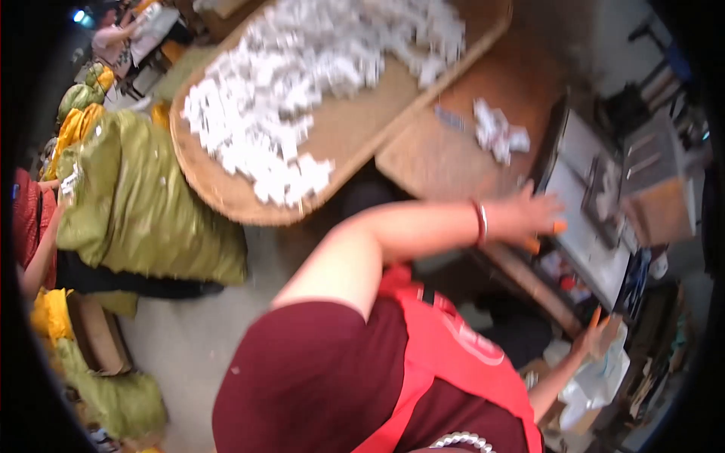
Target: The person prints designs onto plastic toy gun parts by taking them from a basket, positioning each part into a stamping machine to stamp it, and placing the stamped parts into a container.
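My left arm reaches across to the right. My left hand (525,217), fingers spread and somewhat blurred, is over the near edge of the brown wooden tabletop, beside a pale sewing-machine table (578,200). Bright orange shows at some of its fingertips. Lower right, my right hand (587,343) is raised by a clear plastic bag (604,381), with orange on a fingertip. A tan patch lies against its fingers; blur hides whether it is held. Crumpled white cloth (498,132) with reddish marks lies on the wooden tabletop (445,162), past my left hand.
A rimmed wooden tray table (355,124) bears a large heap of small white pieces (279,90). A bulging green sack (147,196) stands at left, with a person's arm (41,253) beside it. Another person (113,34) sits far left. A brown carton (657,215) is at right.
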A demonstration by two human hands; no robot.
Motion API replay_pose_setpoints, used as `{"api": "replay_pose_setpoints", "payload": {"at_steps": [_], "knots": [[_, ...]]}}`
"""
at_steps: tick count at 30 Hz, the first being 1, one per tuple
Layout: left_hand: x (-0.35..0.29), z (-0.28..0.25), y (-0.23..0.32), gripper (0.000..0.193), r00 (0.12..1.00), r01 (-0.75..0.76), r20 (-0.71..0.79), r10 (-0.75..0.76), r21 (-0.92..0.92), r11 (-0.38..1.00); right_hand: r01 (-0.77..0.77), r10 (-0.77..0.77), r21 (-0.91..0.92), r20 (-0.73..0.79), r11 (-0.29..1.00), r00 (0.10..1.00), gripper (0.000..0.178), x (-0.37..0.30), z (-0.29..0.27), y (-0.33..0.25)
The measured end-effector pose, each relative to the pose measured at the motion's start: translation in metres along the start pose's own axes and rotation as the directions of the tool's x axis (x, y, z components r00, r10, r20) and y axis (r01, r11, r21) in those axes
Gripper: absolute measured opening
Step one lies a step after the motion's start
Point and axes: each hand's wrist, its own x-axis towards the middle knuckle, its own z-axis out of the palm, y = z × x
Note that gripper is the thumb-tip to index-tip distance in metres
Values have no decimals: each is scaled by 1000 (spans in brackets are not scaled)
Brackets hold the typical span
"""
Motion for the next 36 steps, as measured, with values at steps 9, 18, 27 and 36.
{"api": "replay_pose_setpoints", "payload": {"at_steps": [9, 18, 27, 36], "knots": [[-172, -143, -140, 19, 533, 799, -160, -831, -229, 556, -540, 658, 706, 139, 458, 740, 63, 4, -8, -23], [-404, -157, -217, 76, -337, 841, -135, -932, 402, -362, -460, 670, 805, 107, 375, 734, 59, 36, -31, -63], [-399, -121, -239, 53, -269, 768, -45, -962, -613, -186, -322, 558, 683, -151, 656, 816, 47, 57, -72, -71], [-4, -121, -44, 49, 883, 320, -459, -97, 438, 840, 162, 138, 745, -324, 647, 936, 23, 233, -42, -116]]}}
